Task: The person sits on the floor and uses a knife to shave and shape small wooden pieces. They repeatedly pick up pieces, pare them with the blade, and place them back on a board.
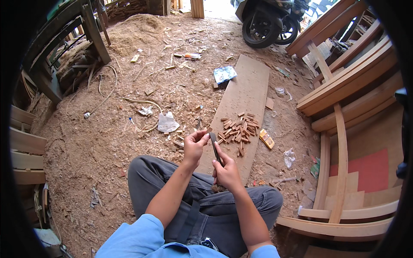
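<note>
At the centre, my left hand [193,147] pinches a small wooden piece [209,129] beside the tip of a long, narrow dark tool [214,139], which looks like a file or rasp. My right hand [226,172] is wrapped round that tool's lower part, thumb along it, just right of and below my left hand. Under and beyond both hands lies a long flat board [247,77] on the floor, with a pile of small wooden blocks [238,131] on it. A yellow package [266,139] lies right of the pile.
Sawdust and scraps cover the floor [86,150]. A blue-white packet [224,74] rests by the board. Wooden frames [344,107] line the right, slats [26,139] and a dark structure [92,36] the left. A cord [112,90] lies at left; a motor scooter [262,26] stands behind.
</note>
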A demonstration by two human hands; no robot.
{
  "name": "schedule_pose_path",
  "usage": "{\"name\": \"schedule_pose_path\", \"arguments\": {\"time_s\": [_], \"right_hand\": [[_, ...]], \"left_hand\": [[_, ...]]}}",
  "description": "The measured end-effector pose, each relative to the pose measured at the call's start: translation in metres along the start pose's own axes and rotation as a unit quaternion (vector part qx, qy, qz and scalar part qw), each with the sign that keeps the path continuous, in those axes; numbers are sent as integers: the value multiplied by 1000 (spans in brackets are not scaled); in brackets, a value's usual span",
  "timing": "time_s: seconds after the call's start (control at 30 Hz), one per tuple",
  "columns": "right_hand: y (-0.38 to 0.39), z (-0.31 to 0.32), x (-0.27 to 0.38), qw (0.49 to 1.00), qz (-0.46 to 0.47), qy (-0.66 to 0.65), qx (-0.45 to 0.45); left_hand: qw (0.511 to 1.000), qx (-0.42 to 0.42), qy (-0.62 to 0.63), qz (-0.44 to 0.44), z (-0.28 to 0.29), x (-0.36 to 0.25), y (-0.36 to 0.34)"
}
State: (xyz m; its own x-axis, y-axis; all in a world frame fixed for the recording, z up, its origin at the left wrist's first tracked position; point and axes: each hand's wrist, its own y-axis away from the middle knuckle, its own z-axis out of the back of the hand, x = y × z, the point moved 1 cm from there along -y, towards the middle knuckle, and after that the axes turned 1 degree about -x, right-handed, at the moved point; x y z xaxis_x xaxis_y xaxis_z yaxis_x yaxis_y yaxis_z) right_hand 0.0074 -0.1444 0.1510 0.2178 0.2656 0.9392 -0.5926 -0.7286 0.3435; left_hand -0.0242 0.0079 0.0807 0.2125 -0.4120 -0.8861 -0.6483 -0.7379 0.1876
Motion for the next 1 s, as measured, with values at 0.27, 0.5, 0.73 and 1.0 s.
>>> {"name": "schedule_pose_path", "arguments": {"time_s": [0.27,0.5,0.73,1.0], "right_hand": [[1,5,-1,1000,-10,8,26],[-1,-2,-1,1000,-1,-7,-7],[-1,3,2,1000,-21,-4,15],[-3,0,-1,1000,-14,-1,17]], "left_hand": [[1000,-18,14,17,2,3,3],[1000,-12,5,4,0,5,-2],[1000,-9,24,13,4,4,-1],[997,-17,54,49,6,4,-2]]}}
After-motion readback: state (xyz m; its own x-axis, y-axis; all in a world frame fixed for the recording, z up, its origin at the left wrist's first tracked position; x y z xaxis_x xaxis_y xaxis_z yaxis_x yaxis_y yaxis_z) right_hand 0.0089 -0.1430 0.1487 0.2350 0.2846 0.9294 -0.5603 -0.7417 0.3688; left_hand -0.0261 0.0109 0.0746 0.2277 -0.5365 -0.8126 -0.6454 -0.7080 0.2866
